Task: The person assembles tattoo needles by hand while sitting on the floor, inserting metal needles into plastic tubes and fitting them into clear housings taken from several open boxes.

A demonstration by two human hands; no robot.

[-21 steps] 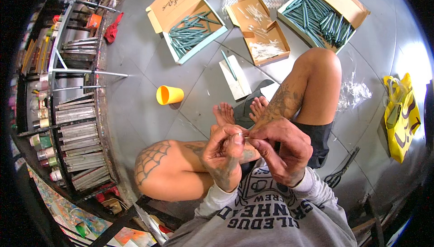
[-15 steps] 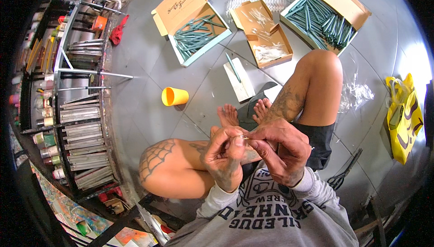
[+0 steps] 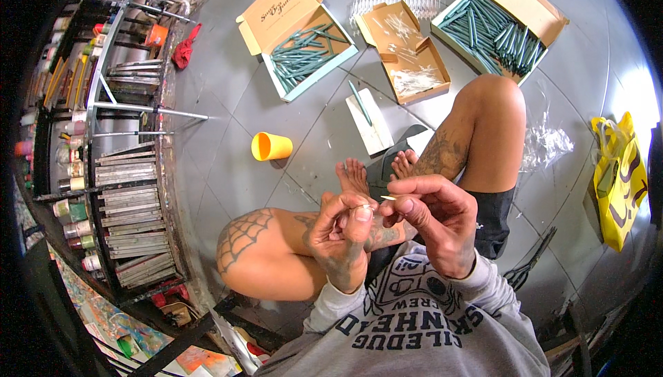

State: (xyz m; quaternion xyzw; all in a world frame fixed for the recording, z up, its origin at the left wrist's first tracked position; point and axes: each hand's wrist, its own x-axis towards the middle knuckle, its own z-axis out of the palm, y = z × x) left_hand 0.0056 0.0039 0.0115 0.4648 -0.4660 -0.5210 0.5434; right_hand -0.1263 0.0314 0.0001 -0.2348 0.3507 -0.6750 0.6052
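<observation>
Sitting on the grey tiled floor [image 3: 221, 149], a person in a light grey sweatshirt [image 3: 428, 335] works with both hands raised in front of bare, bent legs. The left hand [image 3: 343, 232] is pinched narrow, thumb against forefinger, on a tiny glinting piece [image 3: 366, 207] too small for me to make out. Just beside it, the right hand [image 3: 442, 225] grips a pale, pointed sliver [image 3: 388, 197] between thumb and forefinger, its tip aimed at the left thumb. The two hands are close together, above the feet and lap.

Beyond the feet, a dark green pen [image 3: 360, 103] lies on a white block [image 3: 374, 140]. Farther out stand three open cartons: a left box [image 3: 321, 79] with a loose heap of dark green pens, a brown middle carton [image 3: 423, 94] with small clear and white pieces, and a right box [image 3: 535, 14] packed with more pens. Behind the middle carton runs a row of clear pieces [image 3: 394, 5].

To the left are a yellow cup [image 3: 276, 147] and a crowded shelf rack [image 3: 131, 190]; to the right, crumpled clear plastic [image 3: 545, 148], black scissors [image 3: 530, 263] and a yellow bag [image 3: 618, 194].
</observation>
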